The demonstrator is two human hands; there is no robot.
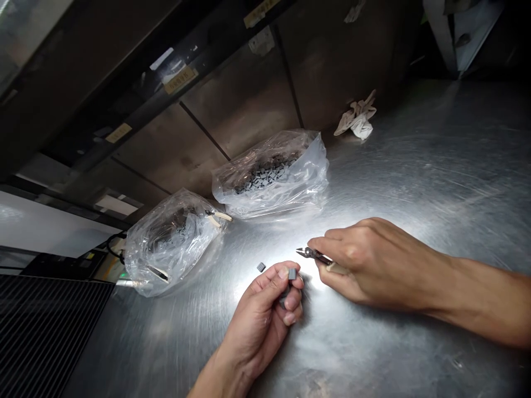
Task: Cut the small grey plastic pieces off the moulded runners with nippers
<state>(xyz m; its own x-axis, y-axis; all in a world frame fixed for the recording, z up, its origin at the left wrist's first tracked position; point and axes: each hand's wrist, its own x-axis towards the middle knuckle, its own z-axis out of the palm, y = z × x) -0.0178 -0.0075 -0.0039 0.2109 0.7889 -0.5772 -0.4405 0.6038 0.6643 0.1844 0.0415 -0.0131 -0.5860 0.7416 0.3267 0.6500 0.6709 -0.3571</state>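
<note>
My left hand (269,309) pinches a small grey ribbed block (292,273) between thumb and index finger. Its other fingers are curled, and something grey shows partly inside them. My right hand (365,262) is closed around a pair of cutting pliers (314,255) with pale handles. The jaws point left and look slightly parted, just above and to the right of the held block, not touching it. Another small grey block (261,267) lies on the metal table (415,193), beyond the left fingertips.
Behind my hands stands a clear plastic bag (307,182) of many grey blocks. A second bag (178,249) sits to its left, with pale-handled pliers (219,216) at its edge and another tool (158,273). Crumpled gloves or cloth (357,119) lie at the back. A dark grille (45,326) is at left.
</note>
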